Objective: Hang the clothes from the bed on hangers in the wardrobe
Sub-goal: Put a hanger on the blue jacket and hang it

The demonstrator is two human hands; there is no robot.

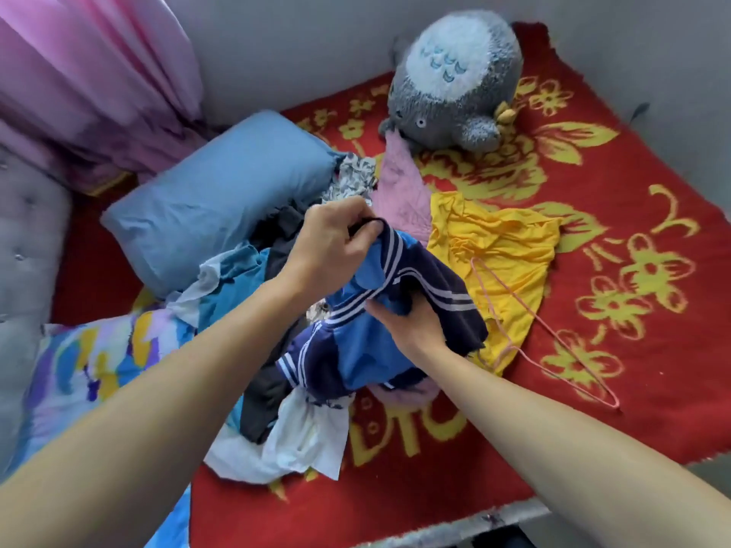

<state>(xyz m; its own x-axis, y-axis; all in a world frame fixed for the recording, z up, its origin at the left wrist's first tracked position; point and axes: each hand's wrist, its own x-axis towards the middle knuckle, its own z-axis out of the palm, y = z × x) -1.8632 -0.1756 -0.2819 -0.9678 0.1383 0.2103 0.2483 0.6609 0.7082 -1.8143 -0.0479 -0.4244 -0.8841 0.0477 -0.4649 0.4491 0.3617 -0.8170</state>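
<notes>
Hanging bunched over the clothes pile (pixel 273 393) on the bed (pixel 617 437), the blue striped top (pixel 423 282) was pinched at its dark edge by the left grip (pixel 336 247), the right grip (pixel 411 322) curled round its middle. A pink hanger (pixel 544 324) lay to the right, across a yellow dress (pixel 498 239).

I see a red blanket (pixel 633 409) covering the bed. A blue pillow (pixel 221 199), plush toy (pixel 455 81), clothes pile (pixel 300 429) and pink hanger (pixel 546 329) lie on it.

Bright, even daylight with soft shadows; wide-angle bending at the edges, slight blur throughout.
</notes>
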